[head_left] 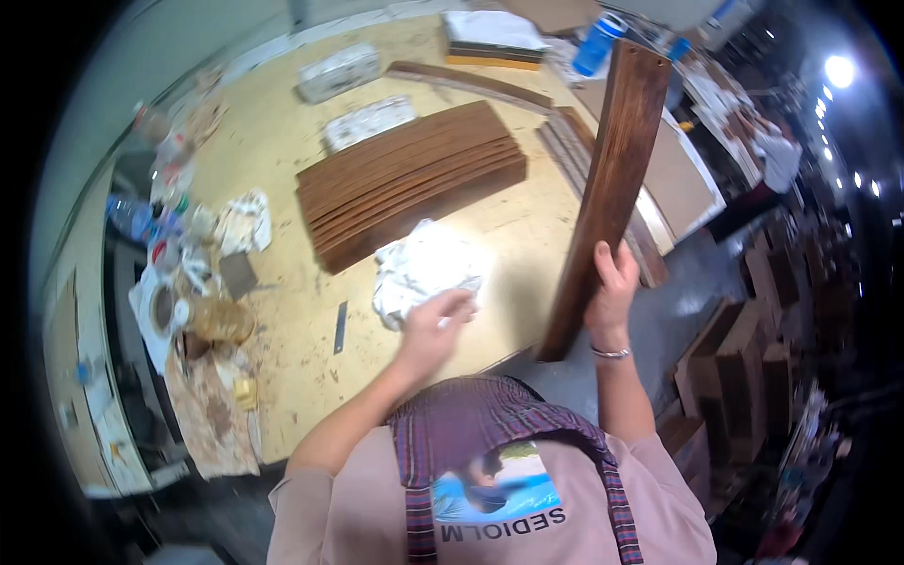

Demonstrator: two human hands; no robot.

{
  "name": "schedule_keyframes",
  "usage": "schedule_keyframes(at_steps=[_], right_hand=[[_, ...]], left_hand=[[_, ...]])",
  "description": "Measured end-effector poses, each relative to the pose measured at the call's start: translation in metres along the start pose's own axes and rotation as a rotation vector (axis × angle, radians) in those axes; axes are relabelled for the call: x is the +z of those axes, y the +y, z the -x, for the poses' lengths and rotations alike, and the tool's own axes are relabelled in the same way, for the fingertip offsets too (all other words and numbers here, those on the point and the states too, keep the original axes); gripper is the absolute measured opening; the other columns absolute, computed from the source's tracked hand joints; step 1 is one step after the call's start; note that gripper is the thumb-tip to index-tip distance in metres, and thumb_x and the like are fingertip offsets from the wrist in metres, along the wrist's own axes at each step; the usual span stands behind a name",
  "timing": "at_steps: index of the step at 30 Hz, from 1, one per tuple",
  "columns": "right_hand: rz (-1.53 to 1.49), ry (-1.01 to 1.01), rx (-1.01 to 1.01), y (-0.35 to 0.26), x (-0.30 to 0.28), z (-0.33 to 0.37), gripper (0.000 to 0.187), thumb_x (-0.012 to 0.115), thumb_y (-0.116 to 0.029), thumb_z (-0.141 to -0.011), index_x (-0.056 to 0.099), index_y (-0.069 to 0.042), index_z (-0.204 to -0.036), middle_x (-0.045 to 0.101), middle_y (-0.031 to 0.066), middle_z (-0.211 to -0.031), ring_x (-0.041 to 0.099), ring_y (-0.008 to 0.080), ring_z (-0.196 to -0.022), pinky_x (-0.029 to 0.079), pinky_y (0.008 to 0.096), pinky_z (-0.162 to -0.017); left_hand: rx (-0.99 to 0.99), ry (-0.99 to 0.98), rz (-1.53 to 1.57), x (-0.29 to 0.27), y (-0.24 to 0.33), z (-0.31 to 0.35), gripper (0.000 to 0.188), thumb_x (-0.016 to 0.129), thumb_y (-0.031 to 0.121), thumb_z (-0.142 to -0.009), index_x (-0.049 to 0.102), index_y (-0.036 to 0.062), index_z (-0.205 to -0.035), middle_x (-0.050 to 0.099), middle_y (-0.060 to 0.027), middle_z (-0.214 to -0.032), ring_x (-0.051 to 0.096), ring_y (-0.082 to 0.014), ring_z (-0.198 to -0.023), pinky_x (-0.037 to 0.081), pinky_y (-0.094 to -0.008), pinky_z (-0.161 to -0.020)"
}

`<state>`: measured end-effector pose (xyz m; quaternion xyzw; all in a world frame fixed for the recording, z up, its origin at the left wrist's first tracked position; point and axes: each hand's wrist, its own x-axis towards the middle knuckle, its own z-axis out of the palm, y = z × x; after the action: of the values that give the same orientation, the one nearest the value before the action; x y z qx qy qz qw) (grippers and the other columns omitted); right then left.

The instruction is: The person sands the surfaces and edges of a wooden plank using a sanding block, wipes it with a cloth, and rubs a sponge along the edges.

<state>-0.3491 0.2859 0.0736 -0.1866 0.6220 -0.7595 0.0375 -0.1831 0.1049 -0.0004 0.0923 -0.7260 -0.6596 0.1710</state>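
Note:
My right hand grips a long dark-brown wooden board near its lower part, with the thumb and a finger showing on its side. The board stands tilted upward over the table's right edge, with small holes at its top end. My left hand is in front of a crumpled white cloth, its fingers curled together and a little blurred. Something small and pale shows at those fingers, too unclear to name. Behind the cloth lies a stack of brown wooden slats.
On the worktable lie a thin metal strip, a white-smeared block and a curved wooden slat. Bottles and a jar crowd the left side. A blue bottle stands at the back. Another person works far right.

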Motion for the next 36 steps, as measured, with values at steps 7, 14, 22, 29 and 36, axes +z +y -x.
schedule_keyframes(at_steps=[7,14,22,29,36], right_hand=[[0.295,-0.405,0.438,0.016,-0.012,0.040,0.017,0.070,-0.015,-0.085,0.057,-0.005,-0.079,0.049,-0.0073,-0.075,0.042,0.0024,-0.071,0.033,0.0218,-0.060],[0.444,-0.664,0.513,0.060,-0.019,0.052,0.033,0.067,-0.020,-0.091,0.049,-0.003,-0.068,0.040,-0.0068,-0.065,0.034,0.0040,-0.063,0.030,0.0250,-0.053],[0.388,-0.736,0.628,0.058,0.005,0.054,0.028,0.062,-0.020,-0.095,0.056,-0.002,-0.074,0.047,-0.0074,-0.069,0.038,0.0032,-0.064,0.033,0.0232,-0.054],[0.325,-0.691,0.741,0.075,-0.020,0.059,0.026,0.060,-0.023,-0.096,0.063,0.000,-0.085,0.059,-0.0043,-0.077,0.049,0.0045,-0.070,0.041,0.0233,-0.064],[0.260,-0.794,0.865,0.086,-0.005,0.038,0.026,0.060,-0.025,-0.096,0.064,0.000,-0.090,0.067,0.0043,-0.084,0.061,0.0124,-0.074,0.048,0.0285,-0.069]], left_hand=[[-0.273,0.705,-0.033,-0.137,-0.050,0.094,0.014,0.052,0.006,-0.097,0.063,-0.0004,-0.104,0.065,-0.0053,-0.076,0.057,-0.0070,-0.061,0.047,-0.0214,-0.057],[-0.390,0.811,-0.133,-0.170,-0.064,0.128,0.017,0.056,0.014,-0.097,0.062,-0.0003,-0.105,0.065,-0.0063,-0.078,0.060,-0.0117,-0.066,0.048,-0.0270,-0.062],[-0.328,0.852,-1.209,-0.250,-0.098,0.004,0.047,0.068,0.017,-0.083,0.051,-0.0001,-0.123,0.031,-0.0310,-0.146,0.032,-0.0506,-0.133,0.033,-0.0536,-0.107],[-0.715,0.979,-1.329,-0.272,-0.129,-0.036,0.031,0.057,0.013,-0.086,0.053,0.0046,-0.115,0.035,-0.0319,-0.144,0.046,-0.0482,-0.118,0.036,-0.0564,-0.100],[-0.705,0.883,-1.093,-0.200,-0.082,0.000,0.055,0.068,0.035,-0.081,0.051,0.0052,-0.124,0.035,-0.0291,-0.147,0.044,-0.0457,-0.124,0.039,-0.0528,-0.100]])
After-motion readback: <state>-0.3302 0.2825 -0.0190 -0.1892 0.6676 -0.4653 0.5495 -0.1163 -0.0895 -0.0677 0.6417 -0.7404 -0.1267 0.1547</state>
